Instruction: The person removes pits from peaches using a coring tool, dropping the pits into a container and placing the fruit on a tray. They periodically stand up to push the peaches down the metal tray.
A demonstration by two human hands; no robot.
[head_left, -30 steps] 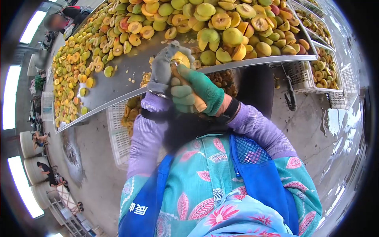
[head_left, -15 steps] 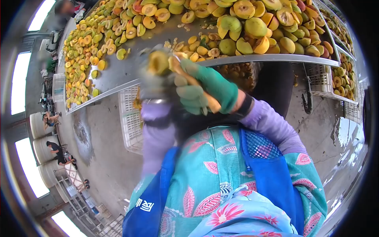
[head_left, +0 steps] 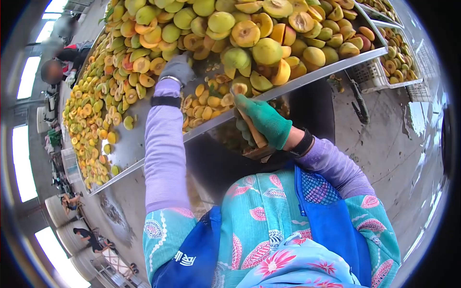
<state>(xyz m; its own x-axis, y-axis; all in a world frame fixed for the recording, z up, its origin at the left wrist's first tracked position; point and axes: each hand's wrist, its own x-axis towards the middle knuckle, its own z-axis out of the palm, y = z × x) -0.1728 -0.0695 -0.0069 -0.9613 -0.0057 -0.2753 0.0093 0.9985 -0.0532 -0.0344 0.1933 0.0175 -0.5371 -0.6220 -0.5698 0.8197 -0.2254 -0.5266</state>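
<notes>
My left hand (head_left: pixel 177 70), in a grey glove, reaches onto the metal table at the edge of a pile of yellow-green peaches (head_left: pixel 220 22), many of them cut in half. Its fingertips are at the peach halves and partly hidden. In a green glove, my right hand (head_left: pixel 265 120) is closed round a wooden-handled tool (head_left: pixel 251 127) just over the table's front edge. The tool's working end is hard to make out beside a fruit piece (head_left: pixel 238 89) at my thumb. Small orange pieces (head_left: pixel 210 102) and pale pits lie between my hands.
The table's raised metal rim (head_left: pixel 336 65) runs in front of me. White crates (head_left: pixel 403 79) of peach halves stand at the right. More halves cover the table's left part (head_left: pixel 89 120). Other people (head_left: pixel 89 238) are at the far left, near large pale tubs (head_left: pixel 72 236).
My left hand has moved from beside the tool, where it held a peach half, forward to the pile. That half is gone from it. My right hand keeps the tool, now lower and slightly right.
</notes>
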